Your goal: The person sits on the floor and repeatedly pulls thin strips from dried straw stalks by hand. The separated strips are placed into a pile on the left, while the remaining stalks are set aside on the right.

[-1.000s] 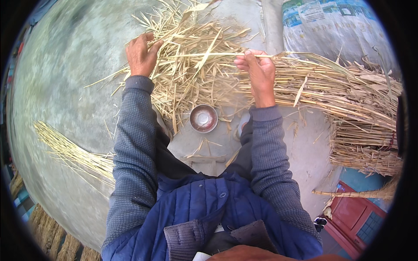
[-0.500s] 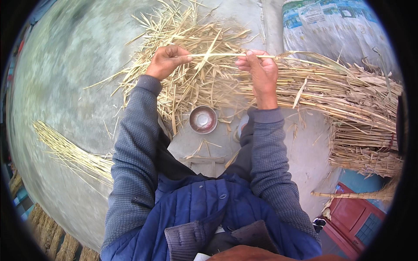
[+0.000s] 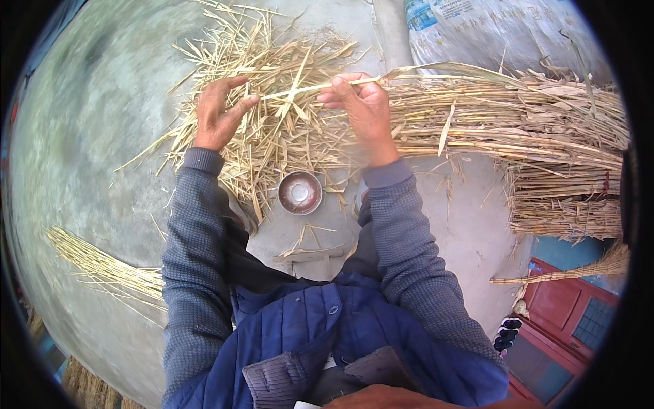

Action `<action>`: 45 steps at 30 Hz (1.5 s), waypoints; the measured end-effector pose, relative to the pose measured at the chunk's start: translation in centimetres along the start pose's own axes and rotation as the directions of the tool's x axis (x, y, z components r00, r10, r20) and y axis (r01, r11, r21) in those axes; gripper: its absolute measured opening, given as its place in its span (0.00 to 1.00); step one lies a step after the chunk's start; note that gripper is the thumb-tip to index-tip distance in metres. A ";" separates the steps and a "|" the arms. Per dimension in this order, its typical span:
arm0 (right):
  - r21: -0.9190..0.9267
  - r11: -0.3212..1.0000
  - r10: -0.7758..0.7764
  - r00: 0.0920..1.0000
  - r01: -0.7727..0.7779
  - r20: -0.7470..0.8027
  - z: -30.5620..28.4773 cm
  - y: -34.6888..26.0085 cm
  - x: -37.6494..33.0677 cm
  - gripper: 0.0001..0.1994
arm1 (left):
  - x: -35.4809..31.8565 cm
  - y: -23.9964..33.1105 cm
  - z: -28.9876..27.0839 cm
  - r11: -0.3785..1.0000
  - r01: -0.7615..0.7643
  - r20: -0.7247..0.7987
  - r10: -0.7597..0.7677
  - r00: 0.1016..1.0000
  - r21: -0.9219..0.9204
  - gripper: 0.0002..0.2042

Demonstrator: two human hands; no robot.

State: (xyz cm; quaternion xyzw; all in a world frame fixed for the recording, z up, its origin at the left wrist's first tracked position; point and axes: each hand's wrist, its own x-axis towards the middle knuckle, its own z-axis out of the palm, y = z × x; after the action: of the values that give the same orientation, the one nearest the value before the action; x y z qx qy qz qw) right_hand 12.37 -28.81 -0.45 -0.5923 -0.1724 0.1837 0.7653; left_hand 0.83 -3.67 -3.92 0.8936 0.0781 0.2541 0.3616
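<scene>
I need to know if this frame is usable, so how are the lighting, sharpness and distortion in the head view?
Head view: soft, even daylight with only faint shadows and no glare; the left hand, right hand, straw stalk and small metal bowl are sharp; fisheye bending curves the straw bundle and concrete floor toward the black rim.

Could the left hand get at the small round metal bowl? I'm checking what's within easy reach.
Probably yes: the left hand rests open on loose straw, holding nothing firmly, and the small round metal bowl sits uncovered just below it.
</scene>
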 end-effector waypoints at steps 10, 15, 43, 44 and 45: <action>-0.060 0.995 0.056 0.962 -0.075 -0.267 -2.4 -1.5 1.3 0.12 | 0.1 0.3 -3.3 0.898 -0.032 0.119 -0.023 0.993 0.439 0.06; 0.025 0.999 0.044 0.998 -0.042 -0.045 -0.2 0.7 1.0 0.09 | 0.2 1.9 -0.7 0.999 -0.014 0.196 0.022 0.980 -0.043 0.10; 0.025 0.983 0.185 0.976 -0.184 -0.112 1.6 1.7 -0.1 0.11 | 0.6 2.7 0.7 0.942 -0.311 -0.002 0.314 0.949 0.127 0.11; 0.036 0.980 0.196 0.976 -0.193 -0.091 1.8 1.9 -0.1 0.11 | 0.7 3.2 1.1 0.937 -0.314 0.015 0.315 0.949 0.155 0.10; 0.060 0.981 0.188 0.980 -0.184 -0.059 1.9 2.0 -0.1 0.12 | 0.7 3.5 1.4 0.930 -0.321 0.042 0.318 0.947 0.178 0.08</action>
State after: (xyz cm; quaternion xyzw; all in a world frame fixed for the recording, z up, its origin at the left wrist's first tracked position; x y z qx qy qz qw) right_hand 11.19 -26.85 -1.99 -0.5904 -0.0864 0.2397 0.7658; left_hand 1.99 -6.78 -2.08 0.9253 -0.0476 0.2958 0.2325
